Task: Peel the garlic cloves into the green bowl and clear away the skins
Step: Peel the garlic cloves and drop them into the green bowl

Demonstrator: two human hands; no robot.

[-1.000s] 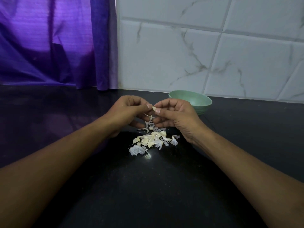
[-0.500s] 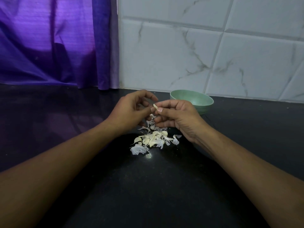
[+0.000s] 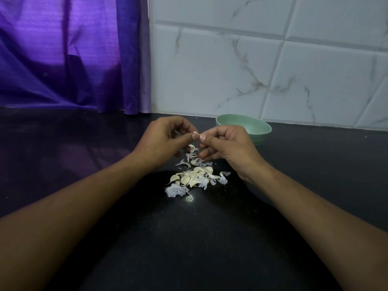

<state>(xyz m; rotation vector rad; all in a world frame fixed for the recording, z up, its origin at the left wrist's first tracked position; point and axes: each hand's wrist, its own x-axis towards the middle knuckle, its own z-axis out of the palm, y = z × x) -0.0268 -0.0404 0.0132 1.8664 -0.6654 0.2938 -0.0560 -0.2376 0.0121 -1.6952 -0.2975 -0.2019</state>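
Both hands meet above the black counter (image 3: 199, 238) around one small pale garlic clove (image 3: 196, 133). My left hand (image 3: 163, 141) pinches it between thumb and forefinger, and my right hand (image 3: 226, 145) pinches it from the other side. Directly below them lies a loose pile of garlic cloves and papery skins (image 3: 195, 177). The green bowl (image 3: 255, 127) stands behind my right hand, near the wall, partly hidden by the fingers. What lies inside it cannot be seen.
A purple curtain (image 3: 69, 53) hangs at the back left down to the counter. White marbled tiles (image 3: 273, 66) form the wall behind the bowl. A small shiny speck (image 3: 189, 198) sits just in front of the pile.
My left hand let go and lifted half a second ago, then closed back on the clove. The right hand kept its hold, and the pile has not moved.
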